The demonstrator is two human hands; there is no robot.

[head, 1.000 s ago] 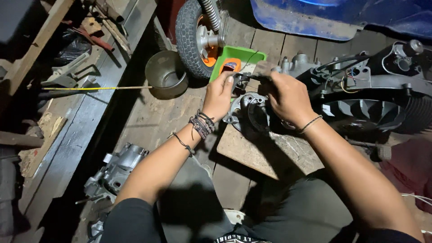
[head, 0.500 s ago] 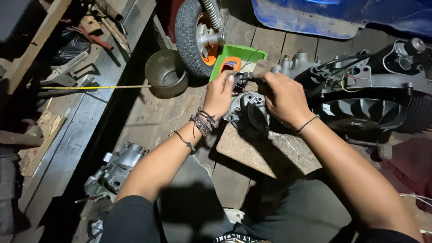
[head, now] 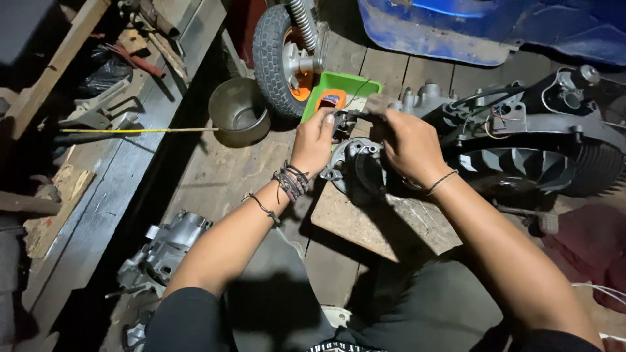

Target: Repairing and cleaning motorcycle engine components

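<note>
A round grey metal engine part [head: 357, 168] stands on a wooden block [head: 385, 221] on the plank floor. My left hand [head: 314, 140], with dark bracelets at the wrist, pinches a small dark piece [head: 343, 121] at the part's top edge. My right hand [head: 407, 145] grips a thin dark tool [head: 365, 117] whose tip meets that same piece. Both hands hover over the part's upper rim. What lies under the fingers is hidden.
A grey engine block with cooling fins [head: 521, 153] lies to the right. Behind the hands are a green tray [head: 339, 91], a small wheel [head: 280, 55] and a metal bowl [head: 239, 111]. A grey casing [head: 166, 248] sits at lower left, tools on a bench [head: 104, 117] at left.
Both hands have stayed on the engine part, shifting only slightly; the fingers have closed nearer together at the part's top edge.
</note>
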